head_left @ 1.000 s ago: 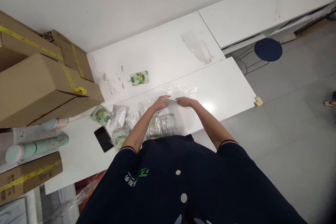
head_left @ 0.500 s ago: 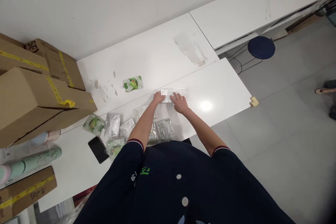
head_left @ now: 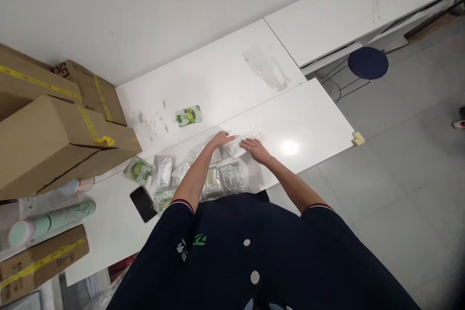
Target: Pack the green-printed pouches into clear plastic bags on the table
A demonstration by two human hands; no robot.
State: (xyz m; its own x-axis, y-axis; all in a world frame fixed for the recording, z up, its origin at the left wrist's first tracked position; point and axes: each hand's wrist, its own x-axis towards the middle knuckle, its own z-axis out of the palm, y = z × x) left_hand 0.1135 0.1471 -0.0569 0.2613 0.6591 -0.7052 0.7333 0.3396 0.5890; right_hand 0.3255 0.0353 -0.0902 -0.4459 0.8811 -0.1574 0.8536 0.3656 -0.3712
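Observation:
A clear plastic bag (head_left: 234, 148) with a flat white or silvery pouch inside is between my two hands, its loose transparent end reaching up to the right. My left hand (head_left: 221, 138) is closed on the bag's upper left side, the thumb and fingers at its edge. At its right side my right hand (head_left: 256, 149) grips it, fingers bent over the plastic. Close below lie several more bagged pouches, among them a clear-wrapped one (head_left: 232, 178) and a silvery one (head_left: 163, 171). Beyond my left hand lies a green-and-white pouch (head_left: 189, 116) with fruit printed on it.
Cardboard boxes (head_left: 98, 135) with yellow tape stand at the left. A black phone (head_left: 143, 204) and a mint-green bottle (head_left: 69, 215) lie on the white table (head_left: 316, 121). A cream corner guard (head_left: 358, 139) covers the table's right corner; a blue stool (head_left: 368, 63) stands beyond.
The bag has turned from lying level to slanting, its pouch end now lower and nearer me. My right hand has shifted to its right side. The view has moved slightly.

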